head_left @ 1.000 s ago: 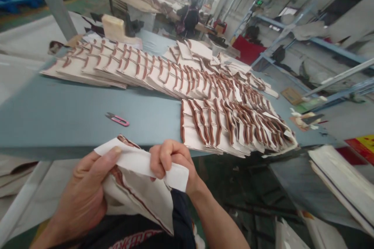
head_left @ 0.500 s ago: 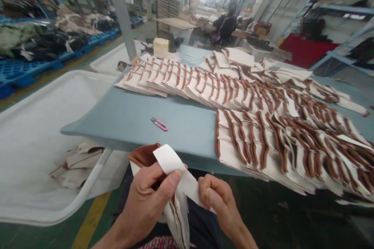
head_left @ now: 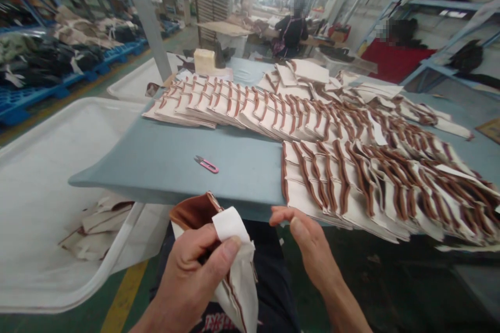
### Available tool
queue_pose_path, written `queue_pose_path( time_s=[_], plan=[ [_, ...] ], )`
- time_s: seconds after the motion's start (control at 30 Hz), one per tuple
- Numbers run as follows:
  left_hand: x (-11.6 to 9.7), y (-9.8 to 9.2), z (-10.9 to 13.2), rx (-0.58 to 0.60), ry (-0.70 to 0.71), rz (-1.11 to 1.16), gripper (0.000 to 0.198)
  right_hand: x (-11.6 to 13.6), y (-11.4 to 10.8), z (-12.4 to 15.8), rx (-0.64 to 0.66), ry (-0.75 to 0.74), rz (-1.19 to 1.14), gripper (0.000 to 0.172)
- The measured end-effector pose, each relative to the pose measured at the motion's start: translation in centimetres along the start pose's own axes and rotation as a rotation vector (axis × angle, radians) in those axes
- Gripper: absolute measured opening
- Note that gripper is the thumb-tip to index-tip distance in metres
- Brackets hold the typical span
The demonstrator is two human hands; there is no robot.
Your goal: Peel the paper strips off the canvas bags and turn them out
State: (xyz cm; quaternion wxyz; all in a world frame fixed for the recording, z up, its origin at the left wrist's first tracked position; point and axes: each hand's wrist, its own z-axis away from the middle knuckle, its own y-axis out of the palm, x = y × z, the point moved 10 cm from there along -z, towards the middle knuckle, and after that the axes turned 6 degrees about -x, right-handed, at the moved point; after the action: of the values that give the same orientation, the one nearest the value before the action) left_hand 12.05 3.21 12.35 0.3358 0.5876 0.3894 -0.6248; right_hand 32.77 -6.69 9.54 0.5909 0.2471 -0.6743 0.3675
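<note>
My left hand (head_left: 203,265) is closed on a cream fabric piece (head_left: 244,281) with a brown lining (head_left: 191,210), held up before the table's front edge. Its thumb pins a short white strip (head_left: 230,222) against the piece's top edge. My right hand (head_left: 304,234) stands apart from the piece, to its right, fingers loosely spread and holding nothing visible. Pink-handled thread snips (head_left: 206,164) lie on the blue-grey table (head_left: 242,156). Close beyond my right hand starts a row of similar cream pieces with brown edges (head_left: 312,182).
Another long row of cream pieces (head_left: 234,104) runs behind, with a loose pile (head_left: 304,75) farther back. At left stands a white bin (head_left: 109,260) holding some cream pieces (head_left: 101,229). A grey post (head_left: 146,15) rises beyond the table; a person (head_left: 291,31) sits in the background.
My right hand has let go of the white strip and moved right, its fingers opening. The strip's long right-hand stretch no longer shows; only a short part stays under my left thumb.
</note>
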Motion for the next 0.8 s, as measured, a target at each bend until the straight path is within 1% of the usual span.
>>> queue_pose_path(
  time_s=[0.07,0.1,0.17,0.27,0.3,0.37,0.47,0.53,0.67,0.8],
  plan=[
    [-0.3,0.1,0.0,0.024,0.085,-0.041,0.041,2.9,1.7,-0.1,0.099,-0.079,-0.026,0.059],
    [-0.5,0.1,0.0,0.032,0.117,-0.053,0.040,4.3,2.8,0.1,0.147,-0.108,-0.049,0.053],
    [-1.2,0.2,0.0,0.046,0.163,-0.071,0.038,6.5,4.8,0.5,0.197,-0.156,-0.103,0.036],
    [-2.5,0.5,-0.2,0.064,0.200,-0.078,0.039,8.3,6.4,1.0,0.164,-0.214,-0.195,0.010],
    [-2.8,0.5,-0.3,0.067,0.198,-0.078,0.040,8.5,6.7,1.1,0.143,-0.222,-0.220,0.005],
    [-3.3,0.6,-0.6,0.074,0.187,-0.079,0.042,8.5,7.2,1.1,0.119,-0.213,-0.258,0.009],
    [-3.4,0.5,-0.9,0.074,0.173,-0.085,0.041,7.7,8.0,1.2,0.145,-0.153,-0.302,0.013],
    [-3.1,0.5,-0.9,0.077,0.157,-0.077,0.041,6.9,8.4,1.3,0.162,-0.087,-0.314,0.016],
    [-2.4,0.7,-0.8,0.103,0.118,-0.033,0.038,5.3,9.0,1.5,0.183,0.045,-0.306,0.028],
    [-2.1,0.6,-0.9,0.087,0.083,0.030,0.034,4.8,8.8,1.4,0.166,0.082,-0.318,0.031]
  ],
)
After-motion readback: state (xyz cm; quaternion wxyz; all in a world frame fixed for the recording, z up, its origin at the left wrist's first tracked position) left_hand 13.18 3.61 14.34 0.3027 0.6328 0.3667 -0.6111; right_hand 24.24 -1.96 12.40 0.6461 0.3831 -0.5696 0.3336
